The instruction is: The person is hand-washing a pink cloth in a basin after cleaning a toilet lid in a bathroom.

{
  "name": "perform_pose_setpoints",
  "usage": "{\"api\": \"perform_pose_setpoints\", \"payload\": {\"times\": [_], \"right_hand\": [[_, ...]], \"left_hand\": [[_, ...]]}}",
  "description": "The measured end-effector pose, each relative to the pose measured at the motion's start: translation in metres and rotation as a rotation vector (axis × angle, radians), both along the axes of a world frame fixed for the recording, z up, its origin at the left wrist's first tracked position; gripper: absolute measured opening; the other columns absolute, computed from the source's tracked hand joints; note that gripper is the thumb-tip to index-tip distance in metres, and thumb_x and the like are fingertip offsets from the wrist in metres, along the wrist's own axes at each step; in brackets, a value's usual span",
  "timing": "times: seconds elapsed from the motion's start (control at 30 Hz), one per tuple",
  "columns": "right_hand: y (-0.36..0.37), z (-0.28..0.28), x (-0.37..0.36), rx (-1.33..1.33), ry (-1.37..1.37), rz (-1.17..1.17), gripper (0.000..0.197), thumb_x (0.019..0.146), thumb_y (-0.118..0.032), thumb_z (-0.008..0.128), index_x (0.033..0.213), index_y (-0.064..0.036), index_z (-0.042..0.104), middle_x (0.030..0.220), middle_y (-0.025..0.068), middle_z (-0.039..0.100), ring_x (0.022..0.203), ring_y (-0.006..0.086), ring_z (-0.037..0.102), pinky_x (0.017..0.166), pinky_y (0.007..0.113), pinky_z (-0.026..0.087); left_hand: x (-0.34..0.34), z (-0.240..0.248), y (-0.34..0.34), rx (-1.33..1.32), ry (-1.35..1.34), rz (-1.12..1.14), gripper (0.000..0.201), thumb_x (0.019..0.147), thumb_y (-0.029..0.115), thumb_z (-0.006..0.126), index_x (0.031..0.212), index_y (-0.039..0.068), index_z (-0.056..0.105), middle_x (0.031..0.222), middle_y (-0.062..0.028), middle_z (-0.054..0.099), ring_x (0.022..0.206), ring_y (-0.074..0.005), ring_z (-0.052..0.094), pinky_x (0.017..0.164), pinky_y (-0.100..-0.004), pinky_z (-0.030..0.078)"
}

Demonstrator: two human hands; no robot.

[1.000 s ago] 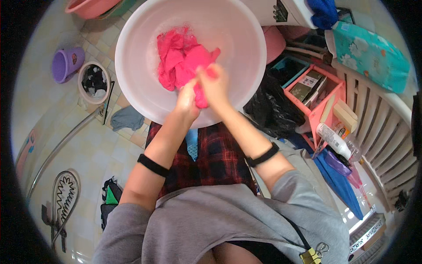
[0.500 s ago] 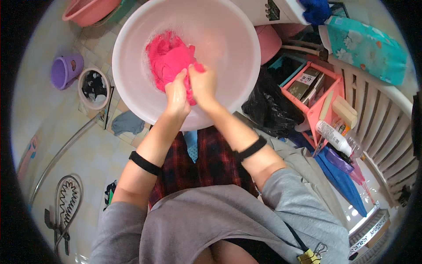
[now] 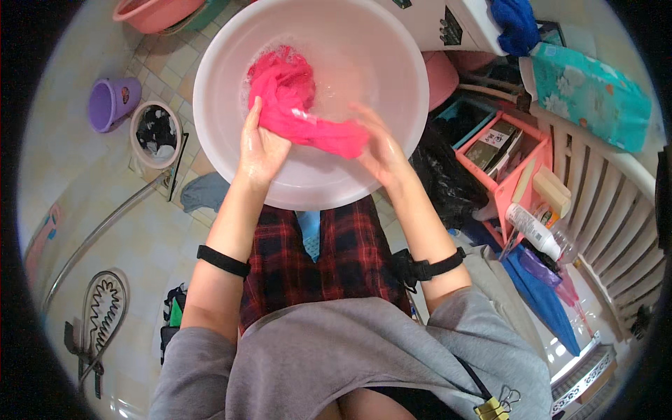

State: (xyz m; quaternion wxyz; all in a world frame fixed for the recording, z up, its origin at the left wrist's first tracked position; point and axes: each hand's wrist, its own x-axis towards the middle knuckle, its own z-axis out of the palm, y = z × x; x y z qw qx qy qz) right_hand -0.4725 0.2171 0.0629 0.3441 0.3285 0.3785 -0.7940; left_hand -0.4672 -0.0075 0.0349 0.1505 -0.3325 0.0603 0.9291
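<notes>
A wet pink cloth [image 3: 283, 87] lies bunched in the left part of a large white basin [image 3: 311, 192], with a few suds around it. My left hand [image 3: 262, 150] holds the near side of the cloth, thumb up along its edge and fingers hidden beneath. One twisted end of the cloth stretches rightward, lifted, to my right hand [image 3: 383, 150]. That hand holds the end loosely; its upper fingers are extended and slightly blurred, the rest hidden by the cloth.
Left of the basin are a purple bucket [image 3: 112, 105], a small pail of dark clothes [image 3: 155, 136] and a grey cloth [image 3: 204, 192]. To the right stand a black plastic bag [image 3: 448, 171], a pink rack [image 3: 518, 189] and a white bottle [image 3: 533, 231].
My hands were close together, squeezing the pink cloth. They have moved apart, the right hand to the right, and one end of the cloth is now stretched between them.
</notes>
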Motion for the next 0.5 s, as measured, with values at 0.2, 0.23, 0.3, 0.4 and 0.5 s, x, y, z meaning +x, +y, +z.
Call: {"api": "perform_pose_setpoints", "payload": {"times": [0.2, 0.23, 0.3, 0.4, 0.5], "right_hand": [[-0.015, 0.024, 0.000, -0.110, 0.082, 0.134, 0.037, 0.099, -0.018, 0.045, 0.134, -0.0078, 0.047, 0.123, 0.0097, 0.058, 0.108, 0.0214, 0.060, 0.089, 0.040, 0.052], [-0.016, 0.027, 0.001, -0.077, 0.139, 0.168, 0.036, 0.100, -0.018, 0.044, 0.133, -0.0067, 0.048, 0.125, 0.0097, 0.057, 0.109, 0.0210, 0.059, 0.090, 0.039, 0.051], [-0.017, 0.023, 0.003, -0.120, 0.179, 0.150, 0.040, 0.098, -0.022, 0.047, 0.135, -0.0062, 0.045, 0.128, 0.0104, 0.055, 0.112, 0.0214, 0.057, 0.092, 0.039, 0.049], [-0.010, 0.021, 0.008, -0.252, 0.220, 0.078, 0.047, 0.095, -0.023, 0.053, 0.137, -0.0055, 0.043, 0.131, 0.0101, 0.053, 0.115, 0.0209, 0.054, 0.096, 0.038, 0.045], [-0.020, 0.031, 0.017, -0.123, 0.340, 0.119, 0.046, 0.091, -0.018, 0.062, 0.132, -0.0045, 0.047, 0.125, 0.0080, 0.056, 0.112, 0.0171, 0.055, 0.095, 0.034, 0.044]], "left_hand": [[-0.001, -0.005, 0.008, -0.231, -0.044, -0.162, 0.049, 0.096, 0.012, 0.055, 0.140, 0.003, 0.034, 0.132, -0.0134, 0.053, 0.122, -0.0244, 0.052, 0.106, -0.0410, 0.040], [0.002, -0.002, 0.009, -0.316, -0.037, -0.193, 0.054, 0.095, 0.009, 0.056, 0.142, 0.003, 0.029, 0.133, -0.0138, 0.050, 0.122, -0.0245, 0.052, 0.106, -0.0403, 0.041], [0.006, 0.003, 0.010, -0.390, -0.011, -0.191, 0.059, 0.094, 0.008, 0.058, 0.143, 0.002, 0.025, 0.135, -0.0147, 0.047, 0.122, -0.0253, 0.051, 0.106, -0.0401, 0.041], [0.011, 0.017, 0.022, -0.590, 0.001, -0.231, 0.066, 0.092, 0.009, 0.061, 0.144, 0.001, 0.021, 0.138, -0.0165, 0.040, 0.123, -0.0262, 0.049, 0.105, -0.0397, 0.041], [0.018, 0.028, 0.026, -0.884, -0.052, -0.342, 0.073, 0.089, 0.011, 0.065, 0.145, 0.002, 0.019, 0.139, -0.0179, 0.037, 0.124, -0.0269, 0.047, 0.104, -0.0399, 0.041]]}}
